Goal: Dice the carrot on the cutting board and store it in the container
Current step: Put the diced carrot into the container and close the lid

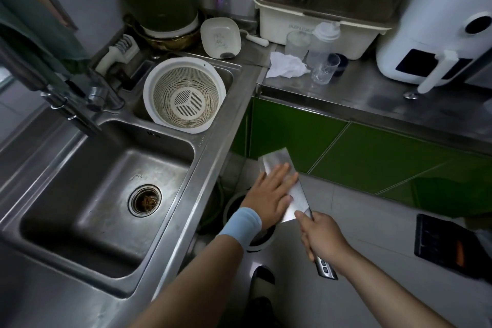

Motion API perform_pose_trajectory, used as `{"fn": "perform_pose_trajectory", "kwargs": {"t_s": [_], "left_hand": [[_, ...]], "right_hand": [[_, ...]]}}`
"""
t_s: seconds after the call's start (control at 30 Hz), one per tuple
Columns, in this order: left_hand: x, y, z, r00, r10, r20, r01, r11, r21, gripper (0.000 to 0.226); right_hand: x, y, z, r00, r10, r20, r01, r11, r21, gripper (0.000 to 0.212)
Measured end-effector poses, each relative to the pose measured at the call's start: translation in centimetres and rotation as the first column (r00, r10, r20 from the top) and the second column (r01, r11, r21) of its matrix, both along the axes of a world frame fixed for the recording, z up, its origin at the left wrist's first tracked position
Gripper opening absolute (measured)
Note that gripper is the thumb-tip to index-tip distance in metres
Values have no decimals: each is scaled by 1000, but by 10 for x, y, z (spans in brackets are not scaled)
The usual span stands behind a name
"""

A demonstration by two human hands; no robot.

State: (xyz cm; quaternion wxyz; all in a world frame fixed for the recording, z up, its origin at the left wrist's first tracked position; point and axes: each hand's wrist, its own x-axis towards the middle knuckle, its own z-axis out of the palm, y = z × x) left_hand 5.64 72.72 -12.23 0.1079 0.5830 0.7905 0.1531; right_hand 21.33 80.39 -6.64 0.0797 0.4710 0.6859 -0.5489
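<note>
My right hand curls its fingers round the cleaver handle. My left hand lies flat on the blade, fingers straight, probably wiping scraps into the bin below. At lower right, an orange strip, perhaps the carrot, lies on a dark board.

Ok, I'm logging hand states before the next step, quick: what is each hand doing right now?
Left hand: open, straight fingers lying flat on the cleaver blade.
Right hand: closed round the cleaver's handle.

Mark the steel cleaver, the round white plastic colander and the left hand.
steel cleaver (277, 159): head view, blade end
round white plastic colander (183, 100): head view, mesh floor
left hand (271, 192): head view, back of hand
</note>
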Motion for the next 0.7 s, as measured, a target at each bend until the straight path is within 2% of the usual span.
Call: {"fn": "perform_pose_trajectory", "kwargs": {"t_s": [0.07, 0.17, 0.2, 0.23, 0.3, 0.37, 0.43, 0.47, 0.53, 0.6, 0.63, 0.7], "left_hand": [[-16, -14, -15, 975, 204, 88, -189, 971, -149, 59], [-37, -34, -21, 801, 549, 240, -402, 789, -464, 61], [-41, -39, -17, 755, 609, 241, -444, 747, -495, 58], [-41, -42, -10, 741, 631, 229, -491, 742, -457, 53], [-37, -46, 4, 694, 652, 305, -630, 755, -180, 39], [-29, -53, 18, 673, 614, 413, -714, 684, 146, 24], [-27, -59, 24, 754, 560, 344, -657, 643, 393, 21], [-27, -61, 24, 797, 522, 304, -602, 645, 471, 24], [-19, -66, 27, 901, 381, 209, -432, 732, 526, 36], [0, -67, 28, 987, 131, 96, -161, 874, 458, 48], [10, -65, 25, 998, 0, 64, -23, 932, 363, 53], [23, -57, 17, 985, -166, 50, 158, 977, 143, 58]], "right_hand": [[3, -2, 6, 1000, 22, 11, -22, 1000, -10, 39], [11, -5, 6, 999, 37, 38, -38, 999, 38, 38], [12, -5, 4, 997, 47, 59, -52, 995, 84, 37], [12, -5, 3, 996, 50, 69, -58, 990, 126, 35], [12, -6, 1, 988, 108, 110, -132, 960, 246, 25], [12, -6, 1, 924, 244, 295, -361, 814, 455, 19], [10, -9, 3, 855, 292, 429, -508, 638, 578, 21], [8, -10, 3, 845, 295, 446, -528, 592, 609, 23], [5, -12, 1, 818, 281, 502, -570, 509, 645, 25], [3, -14, -5, 792, 276, 544, -609, 419, 673, 18], [1, -15, -6, 777, 273, 567, -628, 395, 671, 17], [-1, -16, -10, 786, 254, 563, -617, 374, 693, 31]]}}
